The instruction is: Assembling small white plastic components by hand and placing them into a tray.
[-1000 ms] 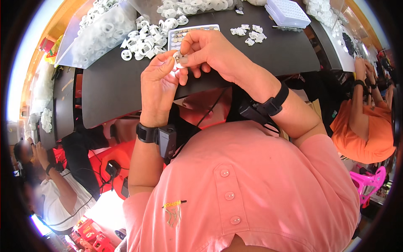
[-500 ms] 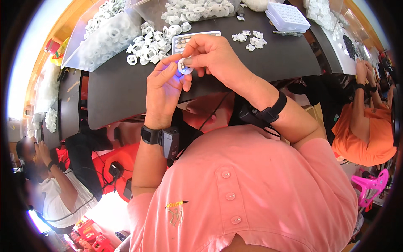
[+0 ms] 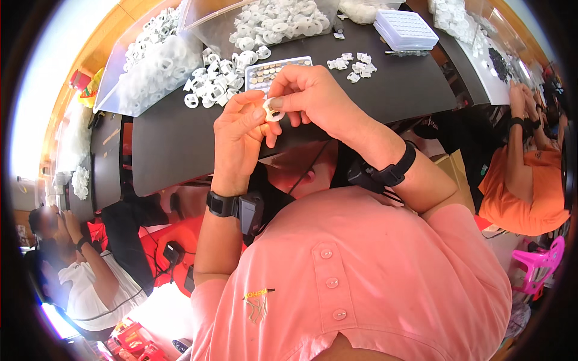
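A small round white plastic piece (image 3: 274, 114) with dark slots is held up over the table's near edge. My left hand (image 3: 242, 125) pinches its left side between thumb and fingers. From the other side my right hand (image 3: 313, 96) closes on it, thumb and fingertips at its upper edge. A warm yellowish glow shows on the piece and the fingers around it. Just behind the hands lies a white tray (image 3: 307, 61) with rows of small round metallic pieces, partly covered by my right hand. Left of the tray, white ring-shaped plastic parts (image 3: 214, 81) are heaped loose.
Clear bins (image 3: 111, 99) of white parts line the table's far side. Small white pieces (image 3: 361, 67) lie to the right on the dark table (image 3: 403, 84), near stacked white trays (image 3: 406, 30). One person sits at left, another in orange (image 3: 521, 192) at right.
The light at the round piece has turned from blue-violet to warm yellow. The piece is tilted differently between my fingers. The whole view has shifted slightly; both hands keep their grip.
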A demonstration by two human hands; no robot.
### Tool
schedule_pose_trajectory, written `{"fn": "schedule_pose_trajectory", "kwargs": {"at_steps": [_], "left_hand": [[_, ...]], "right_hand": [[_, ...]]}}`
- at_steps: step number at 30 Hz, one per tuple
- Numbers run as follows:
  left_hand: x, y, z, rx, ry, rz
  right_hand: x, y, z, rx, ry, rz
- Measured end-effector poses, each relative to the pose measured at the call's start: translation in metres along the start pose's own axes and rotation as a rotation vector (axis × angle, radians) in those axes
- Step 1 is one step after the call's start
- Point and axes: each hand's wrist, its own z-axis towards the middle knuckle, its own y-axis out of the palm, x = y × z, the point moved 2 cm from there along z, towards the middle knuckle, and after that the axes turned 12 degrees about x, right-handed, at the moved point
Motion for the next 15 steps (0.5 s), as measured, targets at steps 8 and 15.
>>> {"fn": "schedule_pose_trajectory", "kwargs": {"at_steps": [8,15], "left_hand": [[-0.002,0.009,-0.004,0.063,0.222,0.143],[-0.006,0.012,-0.002,0.144,0.172,0.113]], "right_hand": [[0.01,0.001,-0.006,0.097,0.333,0.413],[0.012,0.005,-0.011,0.163,0.303,0.436]]}}
